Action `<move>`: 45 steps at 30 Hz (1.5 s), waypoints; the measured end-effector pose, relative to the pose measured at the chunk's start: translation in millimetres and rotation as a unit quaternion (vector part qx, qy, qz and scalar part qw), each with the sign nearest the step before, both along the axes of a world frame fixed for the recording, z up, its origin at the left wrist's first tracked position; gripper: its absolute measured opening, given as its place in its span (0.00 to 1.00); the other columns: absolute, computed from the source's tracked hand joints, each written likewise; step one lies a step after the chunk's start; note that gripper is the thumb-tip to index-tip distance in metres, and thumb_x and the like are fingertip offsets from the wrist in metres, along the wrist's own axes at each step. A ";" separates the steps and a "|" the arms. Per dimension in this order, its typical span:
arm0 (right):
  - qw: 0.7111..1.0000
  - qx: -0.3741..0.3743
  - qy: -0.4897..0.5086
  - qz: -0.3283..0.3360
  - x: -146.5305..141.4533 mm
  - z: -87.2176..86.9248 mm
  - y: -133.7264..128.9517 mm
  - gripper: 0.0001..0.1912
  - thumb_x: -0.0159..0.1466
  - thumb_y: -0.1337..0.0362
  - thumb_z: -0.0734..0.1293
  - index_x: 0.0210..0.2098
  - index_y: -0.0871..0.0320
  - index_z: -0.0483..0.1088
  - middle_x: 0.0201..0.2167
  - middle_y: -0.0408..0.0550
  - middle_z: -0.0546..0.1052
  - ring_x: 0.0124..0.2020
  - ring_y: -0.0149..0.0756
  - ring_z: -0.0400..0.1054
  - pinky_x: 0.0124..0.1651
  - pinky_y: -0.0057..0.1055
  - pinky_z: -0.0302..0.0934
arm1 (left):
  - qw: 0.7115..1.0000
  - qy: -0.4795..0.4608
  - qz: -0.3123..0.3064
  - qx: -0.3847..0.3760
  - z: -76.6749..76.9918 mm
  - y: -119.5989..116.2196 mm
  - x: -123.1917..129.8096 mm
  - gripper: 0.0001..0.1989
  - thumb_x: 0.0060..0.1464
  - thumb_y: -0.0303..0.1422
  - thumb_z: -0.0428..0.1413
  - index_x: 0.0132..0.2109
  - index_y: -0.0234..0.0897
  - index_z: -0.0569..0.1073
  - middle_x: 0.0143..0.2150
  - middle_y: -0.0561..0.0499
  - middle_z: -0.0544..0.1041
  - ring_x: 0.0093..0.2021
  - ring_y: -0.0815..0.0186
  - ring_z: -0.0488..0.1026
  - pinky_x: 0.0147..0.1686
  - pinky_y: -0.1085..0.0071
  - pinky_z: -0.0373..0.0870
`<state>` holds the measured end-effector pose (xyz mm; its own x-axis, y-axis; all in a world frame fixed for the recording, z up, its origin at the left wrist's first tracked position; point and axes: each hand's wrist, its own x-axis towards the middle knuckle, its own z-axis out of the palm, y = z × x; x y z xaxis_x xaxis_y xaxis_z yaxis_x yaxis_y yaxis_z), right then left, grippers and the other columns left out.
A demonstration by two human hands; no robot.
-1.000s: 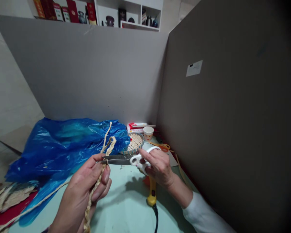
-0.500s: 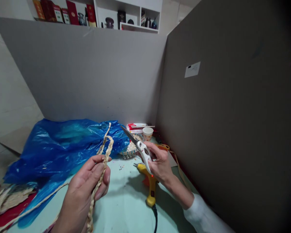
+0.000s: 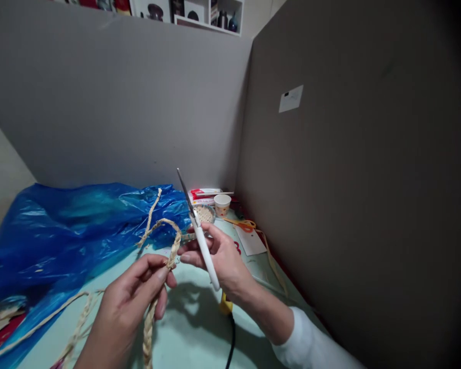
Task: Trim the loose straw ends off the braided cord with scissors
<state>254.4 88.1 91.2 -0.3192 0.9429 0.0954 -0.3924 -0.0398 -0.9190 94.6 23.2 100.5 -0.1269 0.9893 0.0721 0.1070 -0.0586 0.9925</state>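
Head view. The left hand (image 3: 135, 291) pinches the braided cord (image 3: 174, 249) above the table (image 3: 188, 335), apparently to steady it; the right hand (image 3: 228, 261) holds the scissors (image 3: 204, 251) blades-upward, seemingly freeing its narrowly parted fingertips beside the cord.

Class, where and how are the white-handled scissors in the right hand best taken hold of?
Probably with the grip on the white handle, coming from the near side: it slants down and nearer, while the metal blades point up and away.
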 end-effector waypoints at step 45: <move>0.996 0.077 -0.041 0.025 6.8 -3.9 3.4 0.32 0.49 0.54 0.82 0.45 0.51 0.64 0.32 0.40 0.80 0.36 0.37 0.77 0.45 0.34 0.68 | 0.979 -0.161 -0.038 -0.121 -7.3 2.1 -6.8 0.15 0.48 0.40 0.71 0.40 0.39 0.80 0.30 0.52 0.80 0.27 0.71 0.70 0.29 0.78 0.70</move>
<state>261.2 91.5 87.3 -0.3778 0.9020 0.2089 -0.3167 0.0861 -0.9446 87.7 25.3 93.3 -0.0300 0.9799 -0.1970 -0.2098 0.1865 0.9598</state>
